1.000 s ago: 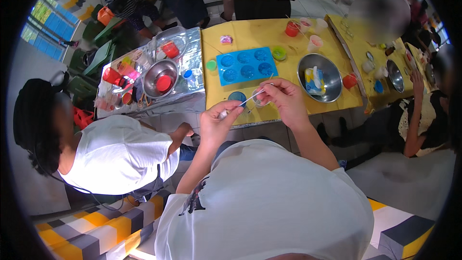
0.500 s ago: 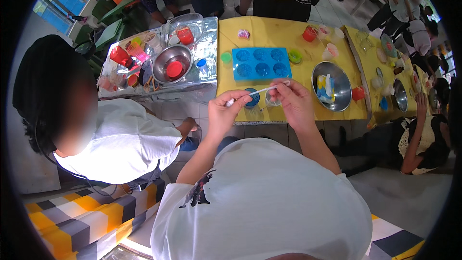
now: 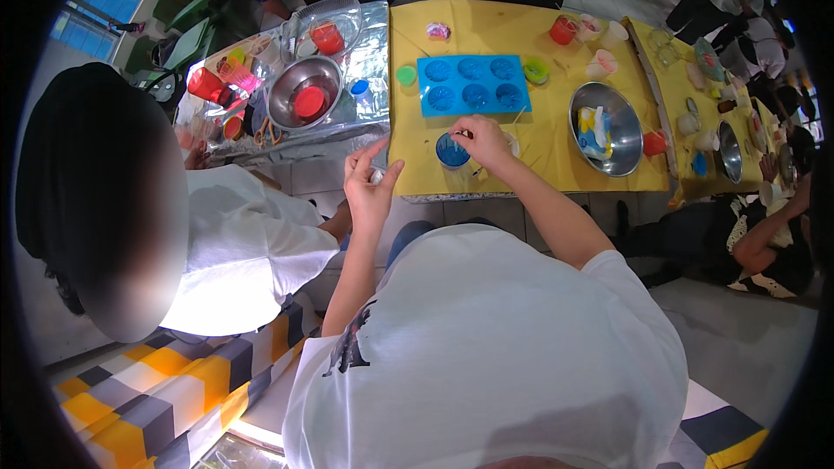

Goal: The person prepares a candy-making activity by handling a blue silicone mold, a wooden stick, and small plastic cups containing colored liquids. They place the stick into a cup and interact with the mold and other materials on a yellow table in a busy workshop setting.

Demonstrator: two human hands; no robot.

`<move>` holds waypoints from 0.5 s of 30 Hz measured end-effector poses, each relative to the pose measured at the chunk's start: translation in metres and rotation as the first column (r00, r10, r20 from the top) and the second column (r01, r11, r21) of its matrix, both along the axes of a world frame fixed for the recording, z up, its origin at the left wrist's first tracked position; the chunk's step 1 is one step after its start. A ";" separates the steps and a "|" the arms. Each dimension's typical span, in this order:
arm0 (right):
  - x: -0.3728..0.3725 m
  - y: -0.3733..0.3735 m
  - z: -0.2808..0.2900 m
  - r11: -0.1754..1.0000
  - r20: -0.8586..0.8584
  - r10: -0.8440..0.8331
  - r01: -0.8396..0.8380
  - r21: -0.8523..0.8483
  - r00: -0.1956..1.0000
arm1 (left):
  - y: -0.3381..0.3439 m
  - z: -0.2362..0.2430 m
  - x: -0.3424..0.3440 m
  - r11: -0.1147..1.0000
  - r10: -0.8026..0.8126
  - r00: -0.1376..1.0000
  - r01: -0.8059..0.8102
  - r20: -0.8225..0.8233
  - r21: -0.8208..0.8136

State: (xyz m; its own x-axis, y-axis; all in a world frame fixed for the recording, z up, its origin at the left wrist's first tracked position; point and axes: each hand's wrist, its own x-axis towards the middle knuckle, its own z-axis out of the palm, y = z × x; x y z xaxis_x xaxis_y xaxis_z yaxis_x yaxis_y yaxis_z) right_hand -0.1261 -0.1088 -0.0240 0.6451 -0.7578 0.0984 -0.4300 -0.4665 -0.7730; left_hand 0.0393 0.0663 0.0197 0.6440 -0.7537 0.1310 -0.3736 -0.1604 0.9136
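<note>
My right hand (image 3: pixel 488 144) is closed in a pinch on a thin white stick (image 3: pixel 458 135) over a cup of blue liquid (image 3: pixel 452 153) near the table's front edge. The stick's lower end is too small to make out. Just left of the table corner, my left hand (image 3: pixel 368 189) is raised, index finger and thumb apart. A small white wad (image 3: pixel 376 176) sits against its palm under the curled fingers. Beyond the cup lies a blue silicone mold (image 3: pixel 474 85) with several round patterned cavities.
On the yellow-covered table (image 3: pixel 547 156) stand a steel bowl (image 3: pixel 638 135) with a yellow-and-blue packet, a green ring-shaped item (image 3: pixel 536 70) and red cups (image 3: pixel 564 29). Left is a foil-covered table with another steel bowl (image 3: pixel 276 104). A person in white (image 3: pixel 252 252) is close on my left.
My right hand has moved left and forward, bringing the stick over the blue cup. My left hand has let go of the stick and drawn away left, its index finger and thumb now apart.
</note>
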 end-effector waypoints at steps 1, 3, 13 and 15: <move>0.001 0.001 -0.001 1.000 -0.035 -0.006 0.005 -0.021 0.999 | 0.002 -0.002 -0.001 1.000 0.005 1.000 -0.005 0.026 -0.002; 0.001 -0.001 -0.014 0.995 0.006 0.058 -0.057 -0.083 0.998 | 0.004 -0.007 -0.002 1.000 0.005 0.999 -0.005 0.039 -0.010; -0.001 0.000 -0.038 0.981 0.027 0.084 -0.078 -0.177 0.996 | 0.003 -0.011 0.000 1.000 -0.012 0.997 0.011 0.075 0.014; -0.003 0.001 -0.042 0.982 0.035 0.082 -0.074 -0.176 0.996 | 0.002 -0.013 -0.001 1.000 -0.025 0.996 0.024 0.091 0.006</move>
State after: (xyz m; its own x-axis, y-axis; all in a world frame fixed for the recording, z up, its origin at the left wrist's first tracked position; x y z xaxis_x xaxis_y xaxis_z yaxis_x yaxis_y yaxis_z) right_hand -0.1286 -0.1075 -0.0657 0.6939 -0.6743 0.2527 -0.3560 -0.6263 -0.6936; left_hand 0.0383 0.0681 0.0065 0.6108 -0.7700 0.1843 -0.4589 -0.1545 0.8750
